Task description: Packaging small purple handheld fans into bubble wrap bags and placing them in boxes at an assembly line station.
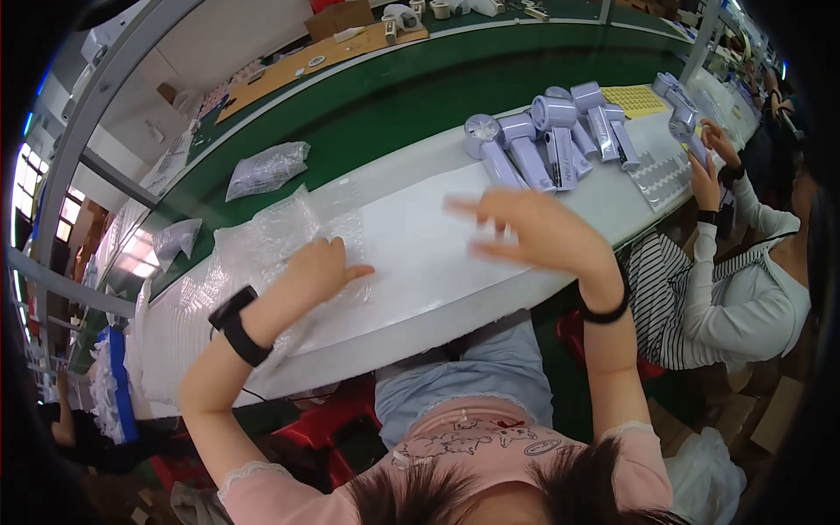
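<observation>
My left hand (317, 271) rests on the near edge of a pile of clear bubble wrap bags (262, 236). Its thumb sticks out to the right, apart from the bent fingers, whose tips are partly hidden. Over the white tabletop (411, 219), my right hand (529, 226) is raised, fingers spread and slightly blurred, holding nothing. Just beyond it lies a group of lilac handheld fans (525, 153), several side by side with their handles toward me.
A filled bubble wrap bag (268, 170) lies on the green conveyor belt (367, 127), and another packed bag (177, 241) is at the left. On the right a co-worker (735, 289) holds a lilac fan (682, 118) beside a sheet of grey stickers (658, 175) and a yellow sheet (634, 101).
</observation>
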`<state>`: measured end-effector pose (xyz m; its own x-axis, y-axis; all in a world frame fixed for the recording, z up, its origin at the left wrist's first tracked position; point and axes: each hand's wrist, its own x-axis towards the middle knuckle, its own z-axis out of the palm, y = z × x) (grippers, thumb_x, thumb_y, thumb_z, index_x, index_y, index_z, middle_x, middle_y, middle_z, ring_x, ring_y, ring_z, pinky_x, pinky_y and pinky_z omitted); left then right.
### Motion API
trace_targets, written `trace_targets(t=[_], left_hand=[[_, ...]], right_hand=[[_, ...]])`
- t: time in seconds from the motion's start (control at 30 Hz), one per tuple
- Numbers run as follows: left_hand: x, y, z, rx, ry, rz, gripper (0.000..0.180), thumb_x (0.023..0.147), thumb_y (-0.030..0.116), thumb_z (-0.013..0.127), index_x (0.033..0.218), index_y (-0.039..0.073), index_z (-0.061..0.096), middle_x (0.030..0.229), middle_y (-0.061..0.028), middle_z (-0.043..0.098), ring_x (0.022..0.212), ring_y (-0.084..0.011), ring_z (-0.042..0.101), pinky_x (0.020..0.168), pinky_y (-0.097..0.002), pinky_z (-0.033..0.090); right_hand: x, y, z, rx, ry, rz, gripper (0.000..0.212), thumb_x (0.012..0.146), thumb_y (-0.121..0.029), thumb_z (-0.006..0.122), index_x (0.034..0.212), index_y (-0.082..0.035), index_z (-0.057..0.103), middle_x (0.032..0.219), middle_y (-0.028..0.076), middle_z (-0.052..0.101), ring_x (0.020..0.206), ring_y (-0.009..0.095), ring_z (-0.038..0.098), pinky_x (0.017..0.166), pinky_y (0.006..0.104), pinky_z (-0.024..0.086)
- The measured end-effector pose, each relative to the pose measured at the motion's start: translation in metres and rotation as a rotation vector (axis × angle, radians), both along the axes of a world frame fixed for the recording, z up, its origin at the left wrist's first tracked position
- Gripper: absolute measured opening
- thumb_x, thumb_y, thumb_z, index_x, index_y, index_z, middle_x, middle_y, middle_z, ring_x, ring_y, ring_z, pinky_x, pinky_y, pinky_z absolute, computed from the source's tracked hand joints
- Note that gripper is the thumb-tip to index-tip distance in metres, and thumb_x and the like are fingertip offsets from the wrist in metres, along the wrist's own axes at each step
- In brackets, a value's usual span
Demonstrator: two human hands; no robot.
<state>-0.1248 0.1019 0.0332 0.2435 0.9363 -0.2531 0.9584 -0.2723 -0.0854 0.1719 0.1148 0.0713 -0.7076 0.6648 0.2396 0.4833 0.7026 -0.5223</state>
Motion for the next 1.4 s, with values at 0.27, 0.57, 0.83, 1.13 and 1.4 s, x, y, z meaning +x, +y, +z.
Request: trace_targets(t=[0.27,0.57,0.83,1.13,1.4], left_hand=[[0.002,-0.043,-0.039,0.212,-0.039,-0.058,0.031,0.075,0.021,0.059,0.092,-0.003,0.051,0.076,-0.0194,0.057,0.074,-0.0349,0.059,0.061,-0.0414,0.05],[0.031,-0.08,-0.003,0.516,-0.396,-0.423,0.016,0.07,0.001,0.051,0.086,0.001,0.054,0.094,-0.0142,0.057,0.092,-0.0307,0.055,0.082,-0.0411,0.043],[0.031,-0.093,-0.026,0.597,-0.209,0.011,0.031,0.074,0.002,0.052,0.104,-0.004,0.054,0.11,-0.0223,0.052,0.101,-0.0357,0.051,0.086,-0.0426,0.04],[0.117,-0.072,-0.054,0.425,-0.496,-0.045,0.035,0.074,0.012,0.065,0.103,-0.002,0.051,0.104,-0.0199,0.051,0.101,-0.0374,0.047,0.082,-0.0406,0.041],[0.098,-0.085,-0.051,0.364,-0.697,0.135,0.017,0.073,0.005,0.062,0.083,-0.003,0.05,0.091,-0.0181,0.049,0.087,-0.0363,0.05,0.074,-0.0396,0.043]], right_hand=[[-0.001,0.062,-0.062,0.212,-0.39,-0.596,0.046,0.075,-0.018,0.062,0.118,-0.004,0.05,0.094,0.019,0.054,0.084,0.034,0.057,0.071,0.0409,0.048],[0.011,0.074,-0.089,0.176,-0.437,-0.48,0.042,0.077,-0.013,0.058,0.118,-0.005,0.052,0.1,0.022,0.053,0.085,0.037,0.056,0.072,0.0418,0.048],[0.029,0.003,-0.015,-0.021,0.439,-0.63,0.025,0.079,-0.006,0.051,0.102,-0.002,0.061,0.084,0.006,0.058,0.064,0.01,0.049,0.055,0.0221,0.039],[0.052,-0.057,-0.034,-0.178,0.675,-0.751,0.014,0.075,-0.006,0.053,0.086,0.001,0.058,0.069,0.001,0.053,0.058,0.006,0.041,0.05,0.0215,0.031],[0.019,-0.056,-0.023,0.036,0.322,-0.619,0.022,0.073,-0.006,0.056,0.094,-0.001,0.053,0.086,0.007,0.06,0.071,0.014,0.055,0.064,0.0238,0.043]])
